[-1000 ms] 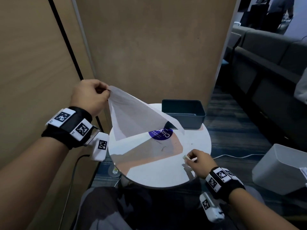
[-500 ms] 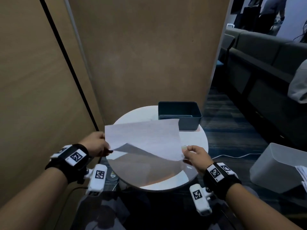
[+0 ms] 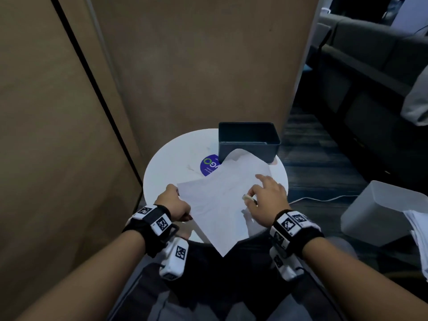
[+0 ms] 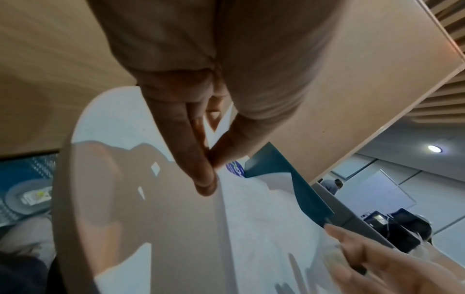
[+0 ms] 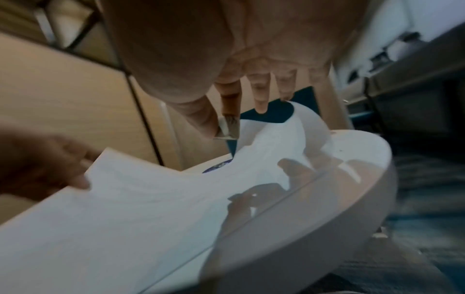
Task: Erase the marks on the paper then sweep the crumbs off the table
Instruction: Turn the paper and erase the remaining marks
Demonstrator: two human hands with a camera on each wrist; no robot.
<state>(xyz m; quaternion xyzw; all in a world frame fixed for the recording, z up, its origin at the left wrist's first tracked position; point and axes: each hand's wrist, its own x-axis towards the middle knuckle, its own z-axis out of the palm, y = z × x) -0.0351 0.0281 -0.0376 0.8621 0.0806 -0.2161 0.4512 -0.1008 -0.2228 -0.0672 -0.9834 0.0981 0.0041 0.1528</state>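
On the left side of the round white desk [image 3: 166, 156], the left hand [image 3: 176, 206] lay low with its back up, and its grip pinched the left edge of the paper [image 3: 222, 200] between thumb and fingertips [image 4: 205, 179]. One sheet was there, thin, white and smooth. It lay slantwise across the desk; its far corner curled up against the box [image 3: 249, 140], and its near corner hung past the desk's front rim. A round blue sticker [image 3: 207, 166] showed on the desk, half covered by the sheet. One dark box with straight walls and an open top stood at the desk's far edge. To the right, the right hand [image 3: 266, 200] hovered palm down over the sheet. Its grip held a small pale eraser [image 5: 227, 127] between thumb and forefinger, while the other three fingers spread out straight toward the box. Each wrist wore one black band carrying white tags printed with black squares.
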